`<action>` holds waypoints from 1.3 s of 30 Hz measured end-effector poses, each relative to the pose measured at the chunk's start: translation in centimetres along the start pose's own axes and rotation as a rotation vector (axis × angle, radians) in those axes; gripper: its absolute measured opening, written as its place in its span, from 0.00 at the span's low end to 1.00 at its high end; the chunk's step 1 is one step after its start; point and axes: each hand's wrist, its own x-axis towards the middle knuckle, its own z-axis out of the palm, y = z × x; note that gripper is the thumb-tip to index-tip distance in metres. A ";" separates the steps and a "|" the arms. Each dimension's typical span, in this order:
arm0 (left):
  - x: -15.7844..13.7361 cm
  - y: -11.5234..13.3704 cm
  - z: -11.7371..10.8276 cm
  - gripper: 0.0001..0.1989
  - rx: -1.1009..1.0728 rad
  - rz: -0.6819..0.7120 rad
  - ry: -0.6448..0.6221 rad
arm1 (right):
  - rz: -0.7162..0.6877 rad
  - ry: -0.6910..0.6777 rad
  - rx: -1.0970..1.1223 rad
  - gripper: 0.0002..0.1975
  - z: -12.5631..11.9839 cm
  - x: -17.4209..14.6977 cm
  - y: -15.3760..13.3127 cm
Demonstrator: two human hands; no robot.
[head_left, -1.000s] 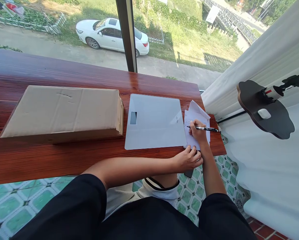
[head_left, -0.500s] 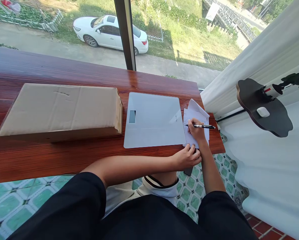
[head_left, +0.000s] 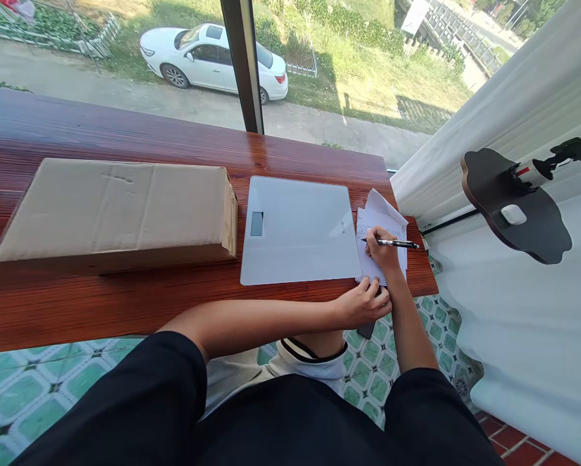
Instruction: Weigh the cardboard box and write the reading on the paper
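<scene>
The pen point(head_left: 399, 244) lies across the paper point(head_left: 380, 225) near the table's right-hand end, its tip toward 9 o'clock, its butt toward 3. The right hand point(head_left: 382, 252) has it pinched closely between thumb and fingers; whether the tip touches the sheet, I cannot tell. Handwriting covers the paper's upper part, and a loose flap juts out at 12.

Taking the paper as the dial's centre, the left hand point(head_left: 365, 304) is at about 7, fingers half curled, fingertips at the near edge, beside the right wrist; I cannot tell whether it grips anything. Just beside the paper at 9 lies a white scale point(head_left: 302, 236) with a small dark display. Further out at 9, a closed box point(head_left: 120, 210) rests on the red-brown table point(head_left: 125, 317).

At 3, well apart, a dark shelf point(head_left: 550, 226) bears a white case point(head_left: 513, 214), with a white curtain point(head_left: 513, 310) behind. Outside, at 10, stands a white car point(head_left: 217, 58).
</scene>
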 end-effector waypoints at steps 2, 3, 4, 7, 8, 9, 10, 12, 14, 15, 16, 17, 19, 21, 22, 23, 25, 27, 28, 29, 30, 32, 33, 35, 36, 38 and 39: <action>0.0 0.0 -0.1 0.16 0.002 0.001 -0.007 | 0.010 -0.010 0.016 0.21 0.0 0.0 -0.1; 0.1 0.0 -0.1 0.16 0.008 -0.001 0.001 | 0.016 -0.014 0.023 0.21 0.0 -0.1 -0.2; 0.1 0.0 0.0 0.16 0.014 -0.003 0.011 | 0.022 -0.015 0.025 0.21 0.0 -0.1 -0.2; 0.1 0.0 0.1 0.16 0.037 -0.007 0.037 | 0.029 -0.004 0.016 0.21 0.1 0.0 -0.2; 0.0 0.0 0.1 0.16 0.044 -0.006 0.044 | 0.029 -0.003 0.014 0.20 0.1 0.0 -0.1; 0.0 0.0 0.2 0.16 0.051 -0.005 0.049 | 0.026 -0.004 0.014 0.20 0.1 0.0 -0.1; 0.0 0.1 0.2 0.16 0.054 -0.006 0.055 | 0.025 -0.006 0.014 0.20 0.1 0.0 -0.1; 0.0 0.1 0.3 0.16 0.055 -0.009 0.062 | 0.029 0.000 0.008 0.20 0.1 0.0 -0.1; 0.0 0.1 0.2 0.17 0.045 -0.007 0.046 | 0.039 0.019 0.007 0.20 0.1 -0.1 0.0; 0.1 0.0 0.2 0.17 0.038 -0.005 0.034 | 0.042 0.028 0.007 0.20 0.0 -0.1 0.0; 0.1 0.0 0.2 0.17 0.031 -0.001 0.019 | 0.043 0.033 0.008 0.20 0.0 -0.1 0.0; 0.1 0.0 0.1 0.17 0.024 0.002 0.005 | 0.043 0.035 0.008 0.20 0.0 -0.1 0.0; 0.2 0.0 0.1 0.18 0.015 0.004 -0.006 | 0.042 0.030 -0.001 0.20 0.1 -0.1 0.0; 0.2 0.0 0.0 0.18 0.014 0.005 0.000 | 0.038 0.024 -0.013 0.20 0.1 -0.1 0.0; 0.1 0.0 0.0 0.18 0.016 0.003 0.007 | 0.035 0.021 -0.016 0.21 0.1 0.0 0.0; 0.1 0.0 0.1 0.17 0.019 0.001 0.016 | 0.032 0.018 -0.018 0.21 0.1 0.0 0.0; 0.1 0.0 0.1 0.17 0.021 -0.006 0.030 | 0.031 0.016 -0.018 0.20 0.1 0.0 0.1; 0.1 0.0 0.2 0.17 0.017 -0.007 0.030 | 0.034 0.020 -0.015 0.20 0.1 0.0 0.1; 0.1 0.1 0.3 0.17 0.016 -0.005 0.025 | 0.033 0.023 -0.015 0.20 0.1 0.0 0.1; 0.1 0.1 0.3 0.17 0.017 0.000 0.021 | 0.028 0.024 -0.018 0.20 0.1 0.0 0.1; 0.1 0.1 0.4 0.16 0.020 0.002 0.021 | 0.021 0.023 -0.022 0.20 0.1 0.0 0.2; 0.1 0.1 0.4 0.16 0.030 -0.002 0.043 | 0.009 0.018 -0.028 0.20 0.1 -0.1 0.2; 0.1 0.1 0.4 0.15 0.035 -0.007 0.057 | 0.010 0.016 -0.025 0.20 0.1 -0.1 0.2; 0.1 0.1 0.5 0.15 0.040 -0.012 0.073 | 0.023 0.023 -0.003 0.20 0.1 -0.1 0.2; 0.1 0.1 0.5 0.15 0.042 -0.013 0.075 | 0.034 0.028 0.013 0.20 0.1 -0.2 0.2; 0.0 0.2 0.5 0.15 0.044 -0.015 0.077 | 0.054 0.033 0.036 0.20 0.1 -0.2 0.2; 0.0 0.2 0.6 0.15 0.046 -0.017 0.078 | 0.056 0.035 0.036 0.20 0.2 -0.1 0.2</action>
